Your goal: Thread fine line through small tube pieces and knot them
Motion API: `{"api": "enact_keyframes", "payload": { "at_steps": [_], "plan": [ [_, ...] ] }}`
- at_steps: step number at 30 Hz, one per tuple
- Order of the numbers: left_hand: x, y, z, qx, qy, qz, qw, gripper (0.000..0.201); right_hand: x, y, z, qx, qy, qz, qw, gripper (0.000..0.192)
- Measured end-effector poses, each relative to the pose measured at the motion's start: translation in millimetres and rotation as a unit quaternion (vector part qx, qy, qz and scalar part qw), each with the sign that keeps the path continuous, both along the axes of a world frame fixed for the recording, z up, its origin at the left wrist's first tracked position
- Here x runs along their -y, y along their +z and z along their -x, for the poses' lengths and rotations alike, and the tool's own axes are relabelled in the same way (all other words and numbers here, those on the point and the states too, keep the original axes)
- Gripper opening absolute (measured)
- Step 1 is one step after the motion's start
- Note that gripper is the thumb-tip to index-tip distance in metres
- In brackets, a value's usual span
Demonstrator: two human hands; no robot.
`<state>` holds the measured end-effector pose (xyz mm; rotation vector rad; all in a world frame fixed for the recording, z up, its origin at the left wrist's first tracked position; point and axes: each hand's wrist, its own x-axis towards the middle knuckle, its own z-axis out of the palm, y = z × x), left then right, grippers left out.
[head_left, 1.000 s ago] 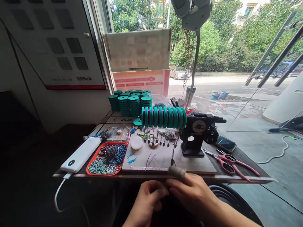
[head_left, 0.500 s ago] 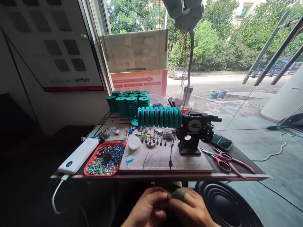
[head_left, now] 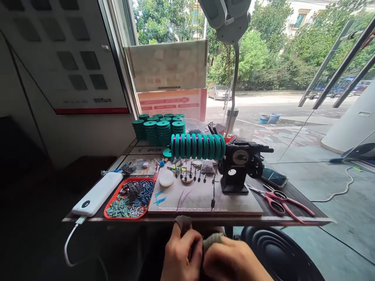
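Observation:
My left hand (head_left: 183, 251) is below the front edge of the table, its index finger raised in a dark finger cover (head_left: 183, 221) and its other fingers curled in. Close beside it, my right hand (head_left: 233, 257) is closed and slightly blurred, with a grey-green finger cover (head_left: 213, 239). What the fingers pinch, if anything, is hidden. Above the hands, a row of green spools (head_left: 197, 146) sits on the shaft of a black winder (head_left: 238, 160). Several dark weighted pieces hang from it on lines, the longest being a dark float-like piece (head_left: 213, 191).
An orange tray (head_left: 106, 212) of small metal and coloured parts stands left, beside a white power bank (head_left: 98, 193). Pink-handled scissors (head_left: 277, 203) and a phone (head_left: 274, 176) lie right. Stacked green spools (head_left: 150, 132) stand behind. A black round stool (head_left: 278, 253) is lower right.
My left index finger has risen away from the other fingers, and the left hand has shifted slightly left. My right hand has turned inward and dropped a little. The hanging dark piece has swung slightly right.

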<state>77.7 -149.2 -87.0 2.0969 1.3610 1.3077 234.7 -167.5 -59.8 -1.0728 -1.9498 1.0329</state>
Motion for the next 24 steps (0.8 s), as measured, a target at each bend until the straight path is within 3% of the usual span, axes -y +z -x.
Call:
{"api": "enact_keyframes", "payload": {
  "at_steps": [3,5,8,10,11,12,13,14,15,16,17,18,20,22,24],
  "plan": [
    [-4.1,-17.5,12.1,-0.114,0.051,-0.218,0.968,0.020,-31.5,39.5,12.5,-0.059,-0.020,0.096,0.993,0.007],
    [-9.3,-21.1,19.8,-0.166,0.065,-0.300,0.937,0.022,-58.1,56.3,25.0,-0.070,-0.002,0.164,0.984,0.004],
    [-14.0,-11.7,24.0,-0.177,0.052,-0.352,0.918,0.026,-88.2,66.2,44.7,-0.042,0.035,0.196,0.979,0.004],
    [-13.8,1.3,21.0,-0.135,0.013,-0.330,0.934,0.028,-93.5,67.1,51.3,-0.020,0.047,0.187,0.981,0.006],
    [-13.3,8.4,18.7,-0.088,-0.013,-0.276,0.957,0.025,-91.0,66.3,50.8,-0.012,0.044,0.172,0.984,0.004],
    [-12.9,15.3,16.4,-0.014,-0.035,-0.176,0.984,0.020,-85.7,64.4,47.6,-0.010,0.031,0.157,0.987,0.001],
    [-12.9,21.5,14.4,0.089,-0.056,-0.029,0.994,0.016,-78.0,61.1,42.0,-0.005,0.012,0.123,0.992,0.004],
    [-13.3,26.6,13.1,0.206,-0.070,0.146,0.965,0.014,-68.9,56.2,34.5,0.005,-0.008,0.060,0.998,0.008],
    [-14.1,30.5,12.4,0.314,-0.073,0.305,0.896,0.011,-59.3,49.7,26.3,0.015,-0.027,-0.007,0.999,0.011],
    [-15.2,33.0,12.2,0.394,-0.072,0.425,0.812,0.009,-50.1,41.9,18.2,0.056,-0.028,-0.173,0.983,0.013],
    [-16.2,34.4,12.4,0.444,-0.066,0.503,0.739,0.009,-41.8,33.5,11.2,0.093,-0.013,-0.340,0.936,0.018],
    [-17.0,34.8,12.5,0.472,-0.059,0.544,0.691,0.013,-35.1,25.0,6.1,0.128,-0.006,-0.448,0.885,0.022],
    [-17.3,33.9,12.0,0.483,-0.053,0.569,0.663,0.018,-27.0,10.8,2.1,0.177,0.002,-0.547,0.818,0.029],
    [-16.0,32.8,10.1,0.484,-0.052,0.583,0.651,0.021,-24.6,1.6,4.2,0.186,-0.006,-0.556,0.810,0.033],
    [-14.3,32.3,8.0,0.477,-0.054,0.581,0.658,0.020,-24.5,-4.4,8.1,0.173,-0.015,-0.554,0.814,0.037]
  ]
}}
